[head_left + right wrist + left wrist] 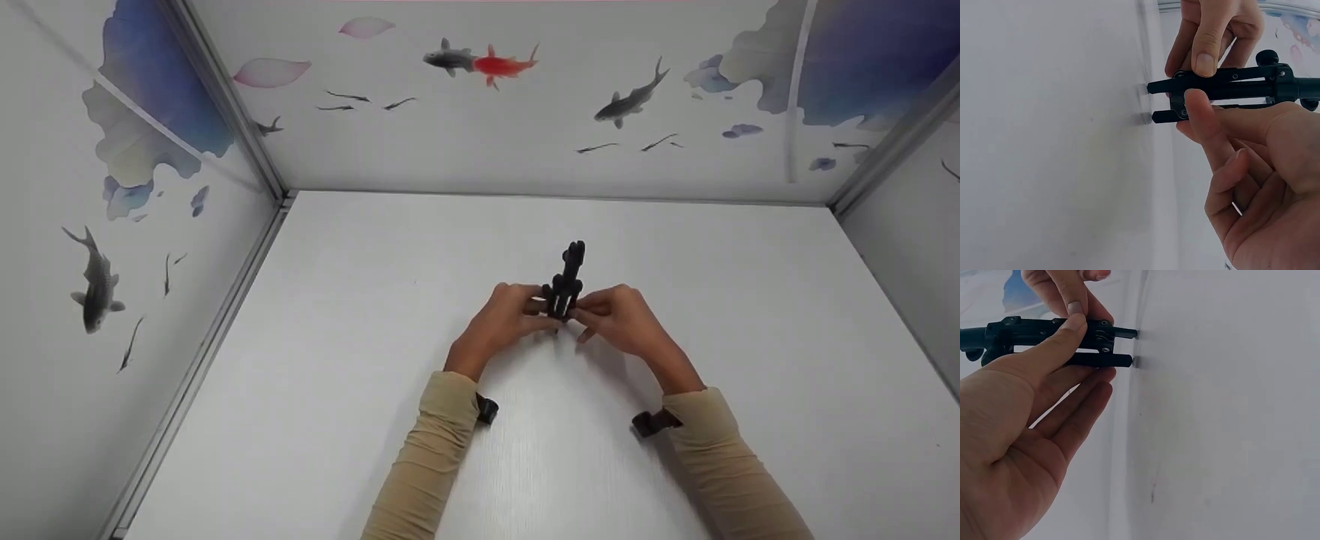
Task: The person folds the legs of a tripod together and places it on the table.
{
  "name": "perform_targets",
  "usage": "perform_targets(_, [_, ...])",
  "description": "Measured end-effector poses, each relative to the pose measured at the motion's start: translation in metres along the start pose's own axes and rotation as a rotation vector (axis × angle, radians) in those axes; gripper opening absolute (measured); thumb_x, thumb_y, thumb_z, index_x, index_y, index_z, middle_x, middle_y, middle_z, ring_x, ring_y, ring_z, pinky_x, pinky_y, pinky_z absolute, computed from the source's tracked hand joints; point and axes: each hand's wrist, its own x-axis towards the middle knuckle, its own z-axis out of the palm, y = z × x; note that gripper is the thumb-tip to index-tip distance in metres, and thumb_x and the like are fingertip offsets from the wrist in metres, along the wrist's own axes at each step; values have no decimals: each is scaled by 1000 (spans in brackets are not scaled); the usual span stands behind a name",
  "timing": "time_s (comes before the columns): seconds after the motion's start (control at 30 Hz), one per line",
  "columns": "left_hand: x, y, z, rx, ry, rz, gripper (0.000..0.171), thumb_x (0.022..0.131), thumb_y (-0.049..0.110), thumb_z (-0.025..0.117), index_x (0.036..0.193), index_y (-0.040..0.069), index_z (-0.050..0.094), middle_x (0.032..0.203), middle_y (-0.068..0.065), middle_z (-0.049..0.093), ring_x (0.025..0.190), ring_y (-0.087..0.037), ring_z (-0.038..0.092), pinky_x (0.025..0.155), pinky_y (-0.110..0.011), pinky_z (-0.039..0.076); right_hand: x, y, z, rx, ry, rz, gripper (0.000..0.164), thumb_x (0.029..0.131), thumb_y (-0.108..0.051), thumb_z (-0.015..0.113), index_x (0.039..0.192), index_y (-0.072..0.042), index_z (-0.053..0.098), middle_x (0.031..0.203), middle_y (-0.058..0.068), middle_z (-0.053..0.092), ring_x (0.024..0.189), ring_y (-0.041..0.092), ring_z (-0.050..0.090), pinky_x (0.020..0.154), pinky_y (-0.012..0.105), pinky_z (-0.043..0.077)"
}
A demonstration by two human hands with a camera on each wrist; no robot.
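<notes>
A small black tripod (573,262), its legs folded close together, stands upright between both hands near the middle of the table. My left hand (506,319) pinches its left side, the thumb (1053,349) lying along a leg and the fingers behind. From the other side my right hand (626,322) grips the lower legs between thumb and fingers. In the right wrist view, a round knob (1267,57) sticks out near the top of the legs. Two leg tips (1163,116) point down at the tabletop; whether they touch it I cannot tell. The fingers partly cover the legs.
The white tabletop (360,300) spreads around the hands. White panels with painted fish (630,101) close it in at the back, left and right, joined by grey metal edges (225,300). Black devices (487,410) sit at both wrists, by the beige sleeves.
</notes>
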Motion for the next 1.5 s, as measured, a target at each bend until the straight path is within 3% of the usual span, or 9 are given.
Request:
perform_targets(0.1, [-1, 0, -2, -21, -16, -17, 39, 92, 23, 88, 128, 12, 78, 124, -5, 82, 117, -18, 79, 103, -28, 61, 1, 2, 1, -15, -28, 15, 24, 103, -7, 73, 125, 2, 79, 116, 20, 81, 77, 22, 83, 69, 21, 59])
perform_targets(0.2, [-4, 3, -6, 4, -4, -53, 51, 91, 38, 89, 135, 16, 75, 132, -2, 79, 123, -23, 76, 107, -34, 60, 1, 3, 3, -48, -38, 13, 24, 103, -7, 73, 125, 0, 79, 119, 19, 81, 82, 23, 83, 73, 27, 63])
perform_targets(0.37, [-6, 18, -14, 37, 131, -50, 75, 90, 60, 83, 152, 20, 64, 160, -5, 61, 138, -30, 68, 114, -44, 57, 1, 5, 4, -160, -2, -30, 21, 103, -9, 74, 122, -7, 82, 120, 13, 82, 106, 27, 81, 89, 44, 67])
perform_targets(0.53, [0, 38, -13, -36, 358, 126, 61, 98, 49, 79, 151, 21, 65, 171, -4, 47, 147, -21, 60, 116, -31, 54, 3, 7, 3, -182, 6, -50, 19, 102, -8, 74, 119, -8, 83, 117, 11, 83, 106, 27, 80, 91, 47, 66])
perform_targets(0.7, [6, 54, -5, 7, 490, 302, 45, 104, 35, 75, 145, 17, 69, 151, -3, 68, 133, -13, 68, 111, -23, 54, 5, 8, 2, -195, 8, -68, 17, 102, -9, 75, 117, -10, 84, 114, 8, 84, 103, 24, 79, 90, 44, 66])
perform_targets(0.87, [6, 58, -1, 25, 519, 343, 38, 106, 25, 73, 142, 14, 70, 132, -2, 77, 119, -12, 73, 105, -22, 57, 5, 10, 3, -207, 15, -99, 17, 101, -8, 75, 116, -9, 84, 112, 9, 84, 102, 25, 80, 88, 44, 65])
perform_targets(1.07, [6, 58, -1, 1, 513, 351, 36, 105, 20, 73, 140, 11, 71, 130, -3, 78, 115, -12, 73, 103, -25, 59, 5, 11, 4, -198, 9, -91, 17, 102, -10, 75, 117, -8, 83, 113, 9, 83, 107, 26, 78, 91, 45, 64])
perform_targets(1.3, [4, 59, -6, -5, 511, 375, 34, 104, 18, 75, 137, 9, 72, 126, -5, 79, 111, -12, 74, 98, -24, 60, 4, 11, 4, -170, 2, -70, 17, 103, -13, 75, 117, -10, 83, 114, 8, 83, 90, 19, 78, 83, 31, 63])
perform_targets(1.5, [0, 59, -16, -9, 496, 362, 31, 103, 19, 76, 133, 11, 74, 121, -2, 80, 108, -13, 75, 98, -26, 60, 4, 11, 2, -157, -7, -71, 16, 104, -13, 74, 117, -11, 83, 114, 8, 83, 85, 19, 78, 80, 27, 62])
